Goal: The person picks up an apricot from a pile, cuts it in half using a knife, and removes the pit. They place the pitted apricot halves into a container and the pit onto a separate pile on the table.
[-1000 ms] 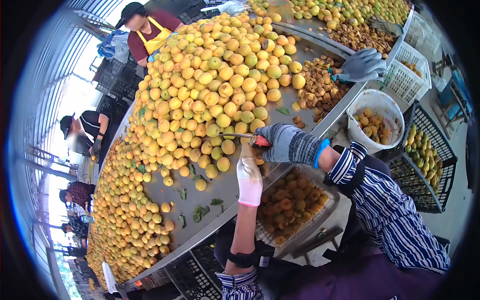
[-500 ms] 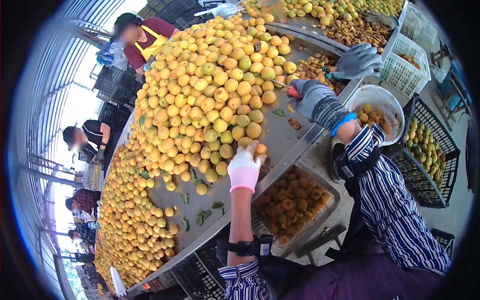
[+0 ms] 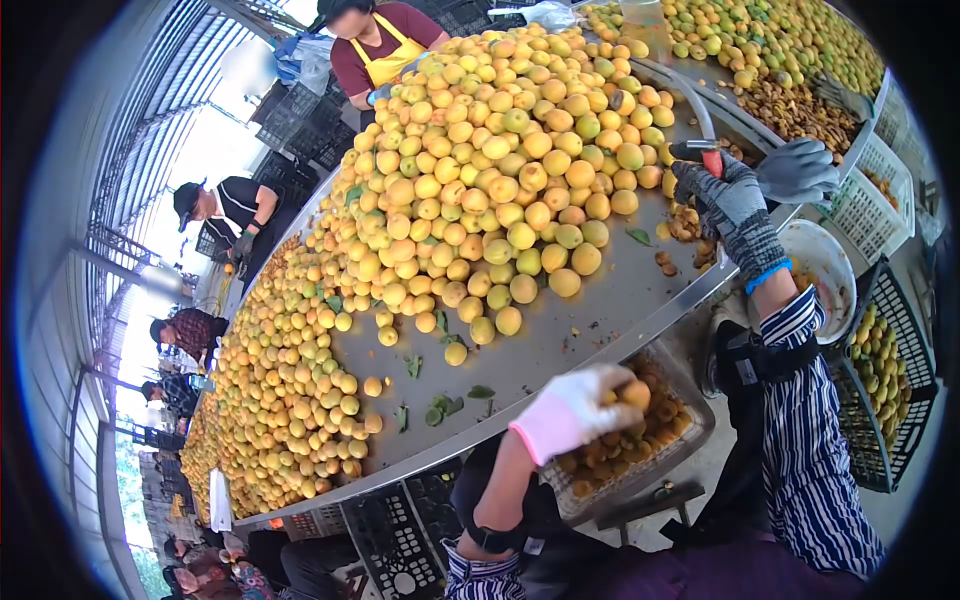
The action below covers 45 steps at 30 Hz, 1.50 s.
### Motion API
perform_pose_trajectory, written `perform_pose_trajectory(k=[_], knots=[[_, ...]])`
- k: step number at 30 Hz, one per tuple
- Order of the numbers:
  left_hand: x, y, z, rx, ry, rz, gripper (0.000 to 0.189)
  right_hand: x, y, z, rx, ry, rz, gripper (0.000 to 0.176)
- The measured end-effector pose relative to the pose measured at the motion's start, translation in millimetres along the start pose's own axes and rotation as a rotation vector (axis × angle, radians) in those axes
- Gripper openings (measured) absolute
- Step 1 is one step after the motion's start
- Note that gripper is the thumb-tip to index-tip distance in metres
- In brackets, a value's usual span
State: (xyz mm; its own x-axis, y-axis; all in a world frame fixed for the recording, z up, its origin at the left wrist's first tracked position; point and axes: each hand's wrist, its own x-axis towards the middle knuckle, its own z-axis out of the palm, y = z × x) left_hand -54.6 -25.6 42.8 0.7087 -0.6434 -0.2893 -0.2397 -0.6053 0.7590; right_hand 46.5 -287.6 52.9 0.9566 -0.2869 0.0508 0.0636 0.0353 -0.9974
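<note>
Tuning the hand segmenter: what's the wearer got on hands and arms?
Left hand: white knit glove with a pink cuff. Right hand: dark grey flecked knit glove with a blue cuff. Each forearm has a black strap next to a blue-and-white striped sleeve.

The left hand (image 3: 572, 410) curls over a piece of fruit (image 3: 636, 393), so only an orange edge shows. The knife (image 3: 708, 157) has its handle mostly buried in the right hand (image 3: 728, 195), and whether the grey curve above it is the blade cannot be told. The left hand covers part of the tray (image 3: 692, 425) below the near edge of the surface (image 3: 600, 310). The right forearm hides half the bucket (image 3: 835, 268). The picture's rim cuts off the crate (image 3: 900, 400).
</note>
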Motion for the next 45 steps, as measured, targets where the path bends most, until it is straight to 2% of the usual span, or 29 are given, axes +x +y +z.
perform_pose_trajectory(k=[1, 3, 4, 6, 7, 9, 10, 12, 14, 15, 16, 17, 18, 19, 21, 23, 24, 25, 27, 31, 32, 33, 35, 36, 37, 39, 41, 42, 45], knots=[[0, -1, 7, 0.128, -0.131, -0.037, 0.048, -4, -4, 2, -0.005, -0.009, 0.000, 0.025], [-6, -7, 29, 0.337, -0.183, -0.123, 0.049, -7, -6, 8, 0.330, -0.038, 0.178, 0.026], [-8, -11, 38, 0.331, -0.174, -0.129, 0.049, -6, -4, 15, 0.460, 0.009, 0.213, 0.023], [-10, -20, 47, 0.582, -0.059, -0.232, 0.049, -1, 2, 20, 0.675, 0.028, 0.232, 0.017], [-14, -24, 47, 0.578, -0.053, -0.241, 0.049, 3, 5, 21, 0.756, 0.064, 0.241, 0.017], [-21, -26, 41, 0.536, 0.110, -0.093, 0.049, 9, 10, 24, 0.945, 0.060, 0.255, 0.025], [-24, -26, 35, 0.536, 0.119, -0.100, 0.049, 10, 12, 26, 0.966, 0.089, 0.285, 0.025], [-34, -18, 8, 0.232, 0.224, 0.031, 0.044, 6, 10, 31, 0.987, 0.118, 0.315, 0.025], [-36, -26, -25, 0.075, 0.415, 0.044, 0.033, 5, 20, 31, 1.047, -0.183, 0.293, 0.029], [-33, -43, -39, 0.176, 0.567, 0.042, 0.032, 0, 18, 34, 1.048, -0.185, 0.291, 0.029], [-29, -58, -50, 0.210, 0.731, -0.058, 0.030, -7, 13, 42, 1.000, -0.217, 0.301, 0.031], [-24, -79, -63, 0.408, 0.784, -0.187, 0.029, -14, 8, 51, 0.954, -0.250, 0.311, 0.033], [-18, -101, -73, 0.467, 0.869, -0.250, 0.029, -20, 4, 59, 0.943, -0.227, 0.370, 0.036], [-14, -122, -82, 0.528, 0.891, -0.333, 0.032, -24, 5, 64, 0.944, -0.228, 0.370, 0.036], [-5, -129, -100, 0.671, 0.771, -0.486, 0.048, -32, 6, 71, 0.772, -0.284, 0.402, 0.034], [10, -159, -113, 0.902, 0.771, -0.422, 0.052, -43, 2, 77, 0.717, -0.265, 0.452, 0.031], [17, -162, -118, 0.993, 0.686, -0.466, 0.051, -45, 1, 77, 0.717, -0.285, 0.471, 0.031], [23, -165, -120, 1.017, 0.611, -0.501, 0.051, -47, 0, 78, 0.717, -0.305, 0.490, 0.031], [31, -189, -122, 1.014, 0.662, -0.445, 0.053, -51, -4, 78, 0.681, -0.281, 0.490, 0.030], [22, -190, -123, 0.812, 0.749, -0.370, 0.043, -50, -2, 75, 0.616, -0.335, 0.440, 0.026], [19, -185, -121, 0.686, 0.815, -0.343, 0.047, -49, -3, 75, 0.569, -0.348, 0.447, 0.026], [16, -179, -120, 0.695, 0.810, -0.339, 0.047, -48, -5, 75, 0.525, -0.363, 0.454, 0.025], [8, -167, -114, 0.345, 0.904, -0.159, 0.052, -51, -4, 77, 0.527, -0.359, 0.441, 0.024], [6, -149, -107, 0.052, 0.884, -0.071, 0.056, -51, 0, 79, 0.478, -0.409, 0.441, 0.023], [3, -130, -98, 0.056, 0.884, -0.068, 0.056, -52, 1, 80, 0.427, -0.461, 0.439, 0.023], [-4, -81, -79, -0.469, 0.791, 0.150, 0.054, -59, -3, 85, 0.362, -0.472, 0.444, 0.023], [-10, -44, -62, -0.494, 0.747, 0.199, 0.054, -64, 5, 91, 0.246, -0.581, 0.451, 0.024], [-10, -33, -55, -0.483, 0.736, 0.217, 0.054, -67, 4, 92, 0.245, -0.573, 0.445, 0.024], [-1, -21, -36, -0.521, 0.770, 0.340, 0.056, -72, 1, 88, 0.210, -0.631, 0.474, 0.026]])
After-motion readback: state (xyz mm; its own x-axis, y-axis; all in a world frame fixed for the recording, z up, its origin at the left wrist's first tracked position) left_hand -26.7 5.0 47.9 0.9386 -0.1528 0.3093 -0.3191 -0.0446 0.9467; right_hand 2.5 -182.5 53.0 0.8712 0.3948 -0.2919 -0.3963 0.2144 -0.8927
